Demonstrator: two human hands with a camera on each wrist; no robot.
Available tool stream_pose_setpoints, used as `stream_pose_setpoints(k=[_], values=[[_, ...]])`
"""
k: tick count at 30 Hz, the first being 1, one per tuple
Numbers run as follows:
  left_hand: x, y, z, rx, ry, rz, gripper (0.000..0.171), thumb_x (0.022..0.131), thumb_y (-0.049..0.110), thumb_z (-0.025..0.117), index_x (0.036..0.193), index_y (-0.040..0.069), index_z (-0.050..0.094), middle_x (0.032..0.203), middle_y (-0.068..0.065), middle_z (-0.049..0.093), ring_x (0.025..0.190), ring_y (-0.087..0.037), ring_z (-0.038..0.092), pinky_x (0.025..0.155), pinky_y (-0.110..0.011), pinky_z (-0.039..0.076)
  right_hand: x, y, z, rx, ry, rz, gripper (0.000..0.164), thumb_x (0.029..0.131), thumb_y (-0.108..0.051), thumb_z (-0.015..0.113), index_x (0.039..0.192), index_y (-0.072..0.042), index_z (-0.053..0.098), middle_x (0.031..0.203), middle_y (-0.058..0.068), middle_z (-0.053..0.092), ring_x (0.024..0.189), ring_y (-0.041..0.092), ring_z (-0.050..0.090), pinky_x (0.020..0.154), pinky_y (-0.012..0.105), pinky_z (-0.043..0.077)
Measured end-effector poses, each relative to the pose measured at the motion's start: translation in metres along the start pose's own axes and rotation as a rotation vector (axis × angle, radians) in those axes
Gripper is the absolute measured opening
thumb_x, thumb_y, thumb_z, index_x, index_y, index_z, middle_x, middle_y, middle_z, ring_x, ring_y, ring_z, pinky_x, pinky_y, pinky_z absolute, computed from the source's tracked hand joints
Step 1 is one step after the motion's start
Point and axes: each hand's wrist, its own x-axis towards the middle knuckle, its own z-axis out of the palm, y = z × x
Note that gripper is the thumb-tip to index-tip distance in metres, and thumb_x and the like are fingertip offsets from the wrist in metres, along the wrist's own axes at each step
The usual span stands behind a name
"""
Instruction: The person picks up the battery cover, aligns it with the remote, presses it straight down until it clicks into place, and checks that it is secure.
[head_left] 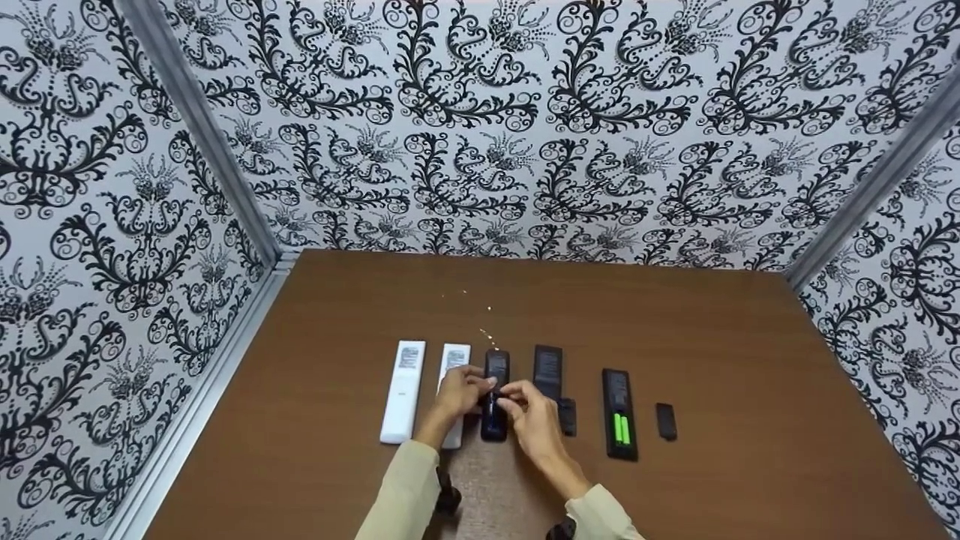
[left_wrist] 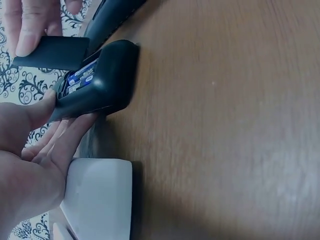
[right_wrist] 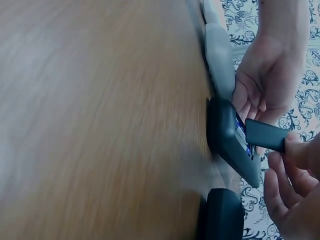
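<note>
Face down on the table lies a black remote control (head_left: 493,430), its battery compartment uncovered. Blue batteries (left_wrist: 81,77) show inside it in the left wrist view. My left hand (head_left: 456,393) grips this remote by its side, thumb at the compartment's edge and fingers along the other side. Between thumb and fingers, my right hand (head_left: 537,424) pinches a flat black battery cover (right_wrist: 265,134), tilted up over the compartment. One end of the cover is right at the opening in both wrist views.
Two white remotes (head_left: 403,401) lie to the left, the nearer one partly behind my left hand. Rightward are another black remote (head_left: 548,366) with a loose cover (head_left: 569,420) beside it, a black remote (head_left: 616,382) holding green batteries (head_left: 622,429), and its separate cover (head_left: 666,421).
</note>
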Motion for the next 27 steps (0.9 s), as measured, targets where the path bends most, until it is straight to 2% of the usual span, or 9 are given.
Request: stream_pose_setpoints(k=[3, 8, 15, 20, 27], values=[[0.0002, 0.0004, -0.0006, 0.007, 0.006, -0.001, 0.033, 0.092, 0.01, 0.069, 0.116, -0.012, 0.062, 0.1, -0.024, 0.074, 0.08, -0.017, 0.068, 0.069, -0.034, 0.062, 0.0006, 0.0007, 0.0022, 0.022, -0.015, 0.017, 0.008, 0.087, -0.004, 0.074, 0.093, -0.004, 0.07, 0.088, 0.011, 0.074, 0.076, 0.014, 0.066, 0.067, 0.023, 0.054], [0.0, -0.0007, -0.0005, -0.011, 0.0, -0.017, 0.035, 0.092, 0.01, 0.069, 0.118, -0.012, 0.06, 0.101, -0.022, 0.074, 0.083, -0.018, 0.068, 0.064, -0.036, 0.062, 0.0012, 0.0007, 0.004, 0.022, -0.032, 0.045, 0.008, 0.086, -0.004, 0.075, 0.093, -0.006, 0.072, 0.089, 0.007, 0.072, 0.076, 0.013, 0.065, 0.068, 0.022, 0.053], [-0.0001, -0.0013, 0.0006, -0.014, -0.003, -0.01, 0.034, 0.093, 0.009, 0.068, 0.118, -0.012, 0.06, 0.102, -0.024, 0.074, 0.084, -0.02, 0.069, 0.064, -0.036, 0.062, 0.0028, 0.0012, 0.0039, -0.028, -0.027, 0.014, 0.008, 0.085, -0.003, 0.076, 0.091, -0.006, 0.073, 0.086, 0.007, 0.068, 0.075, 0.015, 0.064, 0.067, 0.023, 0.053], [0.0001, -0.0009, 0.0008, -0.026, -0.007, -0.011, 0.034, 0.092, 0.008, 0.067, 0.118, -0.013, 0.059, 0.105, -0.027, 0.073, 0.083, -0.021, 0.069, 0.063, -0.036, 0.062, 0.0045, 0.0008, 0.0043, -0.054, -0.037, 0.041, 0.007, 0.085, -0.004, 0.076, 0.091, -0.007, 0.074, 0.087, 0.007, 0.068, 0.077, 0.016, 0.064, 0.068, 0.023, 0.053], [-0.0003, -0.0001, 0.0012, -0.016, -0.005, -0.018, 0.034, 0.094, 0.01, 0.067, 0.118, -0.013, 0.06, 0.107, -0.027, 0.072, 0.084, -0.024, 0.071, 0.063, -0.038, 0.062, 0.0056, 0.0008, 0.0094, -0.108, -0.021, 0.091, 0.009, 0.084, -0.004, 0.077, 0.092, -0.007, 0.077, 0.096, 0.008, 0.066, 0.089, 0.023, 0.064, 0.077, 0.029, 0.053]])
